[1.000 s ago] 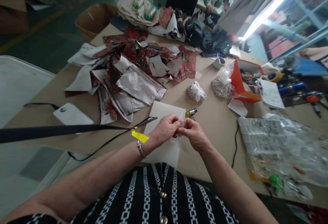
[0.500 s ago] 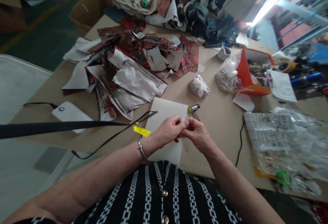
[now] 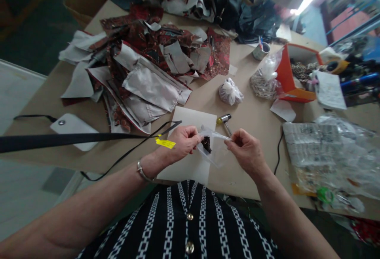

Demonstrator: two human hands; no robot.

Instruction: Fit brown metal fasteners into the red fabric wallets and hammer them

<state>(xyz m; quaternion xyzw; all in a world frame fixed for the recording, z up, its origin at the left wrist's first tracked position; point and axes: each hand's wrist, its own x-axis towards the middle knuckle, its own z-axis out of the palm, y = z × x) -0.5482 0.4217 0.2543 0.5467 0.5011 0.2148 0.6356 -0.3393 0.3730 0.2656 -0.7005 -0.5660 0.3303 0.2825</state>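
A clear plastic bag (image 3: pixel 218 157) is stretched between my two hands above a white sheet (image 3: pixel 194 114). Small dark pieces (image 3: pixel 206 144), too small to name, show in the bag near its left side. My left hand (image 3: pixel 184 142) pinches the left edge of the bag, fingers closed. With thumb and fingers pressed together, my right hand (image 3: pixel 245 146) grips the opposite edge. Just beyond the bag lies a small hammer (image 3: pixel 224 120) with a metal and yellow head.
Red patterned and grey fabric pieces (image 3: pixel 154 89) cover the table's back left. Tied bags (image 3: pixel 230 93), a cup of pens (image 3: pixel 261 50) and an orange box (image 3: pixel 297 95) stand farther back. Plastic packets (image 3: pixel 308 144) lie at right. A black strap (image 3: pixel 74 142) with a yellow tag (image 3: pixel 165 143) crosses from the left.
My hands were together and have moved apart, pulling the plastic bag wide between them. The dark pieces in it now show. The view has tilted slightly downward.
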